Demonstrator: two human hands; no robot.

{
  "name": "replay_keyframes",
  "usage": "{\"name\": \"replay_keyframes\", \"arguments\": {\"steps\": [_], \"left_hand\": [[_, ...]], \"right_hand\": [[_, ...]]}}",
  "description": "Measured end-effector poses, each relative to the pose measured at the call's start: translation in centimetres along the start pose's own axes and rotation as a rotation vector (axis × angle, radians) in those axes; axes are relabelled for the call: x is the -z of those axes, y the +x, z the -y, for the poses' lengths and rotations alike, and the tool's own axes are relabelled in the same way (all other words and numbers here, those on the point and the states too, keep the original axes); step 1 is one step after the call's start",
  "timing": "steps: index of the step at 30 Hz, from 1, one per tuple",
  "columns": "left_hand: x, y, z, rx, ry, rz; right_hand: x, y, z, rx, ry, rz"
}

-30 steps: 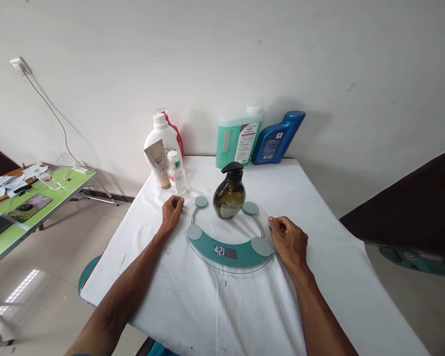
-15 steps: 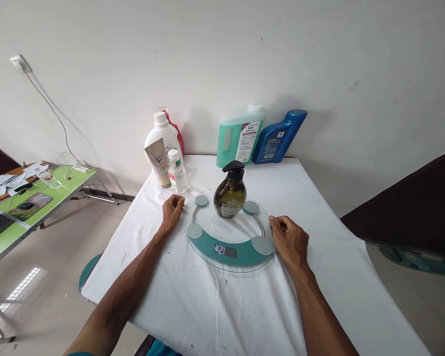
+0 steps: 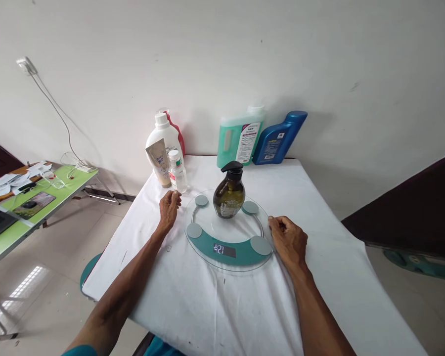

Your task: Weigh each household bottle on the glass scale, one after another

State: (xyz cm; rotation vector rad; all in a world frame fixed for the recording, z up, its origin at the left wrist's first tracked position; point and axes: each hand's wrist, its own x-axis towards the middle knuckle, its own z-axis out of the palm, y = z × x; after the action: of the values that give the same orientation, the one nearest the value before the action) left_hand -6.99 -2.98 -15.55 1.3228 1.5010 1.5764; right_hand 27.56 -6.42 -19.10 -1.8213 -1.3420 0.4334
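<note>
From the head camera, we rest our right hand (image 3: 289, 241) loosely curled and empty on the white tablecloth (image 3: 244, 306), touching the right rim of the round glass scale with teal band (image 3: 228, 244); our left hand (image 3: 169, 208), left of the scale, has lifted with fingers half-closed on nothing, near the small clear bottle (image 3: 177, 172); the dark amber pump bottle (image 3: 229, 192) stands upright at the scale's far middle. To reach well, we should keep clear of the glass rim; behind the scale stand a beige tube (image 3: 158, 162), a white jug (image 3: 164, 136), a green jug (image 3: 241, 138) and a blue bottle (image 3: 278, 138).
</note>
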Motion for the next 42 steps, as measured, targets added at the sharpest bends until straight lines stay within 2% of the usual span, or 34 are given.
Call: {"name": "replay_keyframes", "arguments": {"steps": [4,7,9,15,21,24,29,32,34,37,39,42], "left_hand": [[-0.7,-0.7,-3.9,-0.086,-0.041,0.034],[-2.1,-1.4,-6.3,-0.141,-0.055,0.086],[-3.5,-2.0,-7.0,-0.169,-0.049,0.149],[-7.9,-2.3,-6.0,-0.148,-0.015,0.344],[-9.7,-1.5,-5.1,-0.120,0.048,0.448],[-10.1,-1.6,-4.8,-0.107,0.071,0.434],[-10.6,-1.8,-5.0,-0.082,0.092,0.337],[-11.0,-0.8,-6.6,-0.076,0.064,0.332],[-12.0,0.5,-8.3,-0.110,0.063,0.342],[-15.6,3.1,-10.5,-0.201,0.059,0.379],[-19.4,4.8,-11.0,-0.241,0.022,0.411],[-26.2,6.9,-10.0,-0.234,-0.039,0.402]], "right_hand": [[-0.2,0.1,-0.3,0.012,0.021,-0.025],[-0.2,0.0,-0.5,0.035,0.046,-0.032],[-0.1,-0.1,-0.7,0.068,0.065,-0.024],[-0.2,0.0,-1.1,0.092,0.082,-0.030],[-0.4,0.0,-1.0,0.091,0.104,-0.042],[-0.3,-0.1,-0.9,0.090,0.118,-0.038],[-0.3,-0.2,-0.9,0.092,0.130,-0.041],[-0.4,-0.2,-0.9,0.089,0.150,-0.053],[-0.6,-0.2,-0.9,0.081,0.162,-0.066],[-0.8,-0.2,-0.9,0.059,0.181,-0.081],[-0.9,-0.2,-1.0,0.052,0.191,-0.080],[-1.0,-0.3,-1.3,0.051,0.199,-0.079]]}}
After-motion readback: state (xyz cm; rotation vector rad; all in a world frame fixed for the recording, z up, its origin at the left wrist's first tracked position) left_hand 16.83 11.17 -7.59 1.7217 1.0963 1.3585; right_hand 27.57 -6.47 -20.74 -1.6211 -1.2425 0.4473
